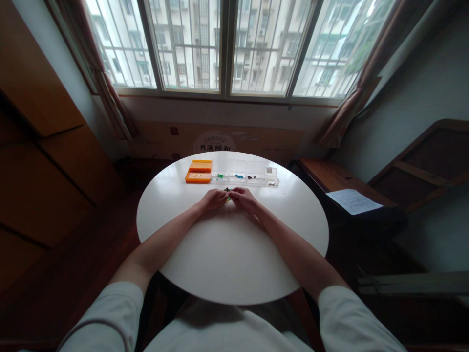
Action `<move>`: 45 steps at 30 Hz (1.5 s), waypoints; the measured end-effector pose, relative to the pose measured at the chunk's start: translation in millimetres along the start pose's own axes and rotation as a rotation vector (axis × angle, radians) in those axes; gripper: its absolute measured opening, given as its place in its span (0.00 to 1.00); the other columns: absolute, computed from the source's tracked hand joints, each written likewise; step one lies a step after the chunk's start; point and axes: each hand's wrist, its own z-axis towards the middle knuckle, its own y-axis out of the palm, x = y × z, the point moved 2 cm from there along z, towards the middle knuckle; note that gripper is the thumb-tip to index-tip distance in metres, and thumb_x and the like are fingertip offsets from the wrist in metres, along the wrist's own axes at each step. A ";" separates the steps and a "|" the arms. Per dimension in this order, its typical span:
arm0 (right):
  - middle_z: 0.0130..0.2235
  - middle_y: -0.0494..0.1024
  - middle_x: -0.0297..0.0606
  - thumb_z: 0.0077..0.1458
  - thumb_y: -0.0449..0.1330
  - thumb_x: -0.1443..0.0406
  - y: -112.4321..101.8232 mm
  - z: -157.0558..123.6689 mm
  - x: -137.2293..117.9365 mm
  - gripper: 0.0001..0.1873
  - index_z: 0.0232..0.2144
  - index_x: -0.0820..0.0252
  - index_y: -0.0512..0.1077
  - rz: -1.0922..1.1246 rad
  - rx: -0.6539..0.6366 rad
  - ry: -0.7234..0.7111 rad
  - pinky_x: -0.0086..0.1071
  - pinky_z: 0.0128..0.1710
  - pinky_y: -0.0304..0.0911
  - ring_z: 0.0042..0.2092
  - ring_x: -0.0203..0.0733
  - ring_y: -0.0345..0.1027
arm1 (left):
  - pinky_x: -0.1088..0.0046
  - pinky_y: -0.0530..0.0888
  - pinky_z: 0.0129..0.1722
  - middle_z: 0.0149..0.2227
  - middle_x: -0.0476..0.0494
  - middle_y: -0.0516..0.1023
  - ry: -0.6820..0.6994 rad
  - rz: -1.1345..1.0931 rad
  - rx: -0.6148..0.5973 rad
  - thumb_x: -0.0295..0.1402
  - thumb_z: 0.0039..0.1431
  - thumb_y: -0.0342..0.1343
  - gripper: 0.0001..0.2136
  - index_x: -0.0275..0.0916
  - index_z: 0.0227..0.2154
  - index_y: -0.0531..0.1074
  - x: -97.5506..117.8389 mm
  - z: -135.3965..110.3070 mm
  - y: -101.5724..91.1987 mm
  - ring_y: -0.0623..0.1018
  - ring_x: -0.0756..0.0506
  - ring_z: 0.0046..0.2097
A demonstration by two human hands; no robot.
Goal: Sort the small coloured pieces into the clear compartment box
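My left hand (214, 199) and my right hand (243, 197) meet over the far half of the round white table (227, 259). Between their fingertips is a small assembly of green and dark pieces (227, 194), with touches of yellow. Both hands are closed on it, and the fingers cover much of its shape. Just beyond them stands an orange tray (198, 180) holding a few tiny bits. Joined in line to its right are clear plastic boxes (252, 183), with small green pieces (220, 176), blue pieces (239, 176) and dark pieces (251, 177) inside.
A wooden bench (318, 173) at the right carries a white sheet of paper (353, 201). Wooden cabinets (47, 166) stand to the left. Past the table are a printed cardboard panel (256, 139) and barred windows (194, 49) with tied curtains (110, 98).
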 end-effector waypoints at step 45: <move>0.23 0.70 0.33 0.41 0.63 0.59 1.5 -0.6 -1.5 0.13 0.27 0.65 0.73 0.014 -0.009 0.002 0.27 0.25 0.53 0.25 0.31 0.59 | 0.77 0.61 0.28 0.28 0.43 0.77 0.012 0.012 0.007 0.41 0.62 0.36 0.22 0.38 0.29 0.75 -1.3 -0.3 0.1 0.73 0.49 0.29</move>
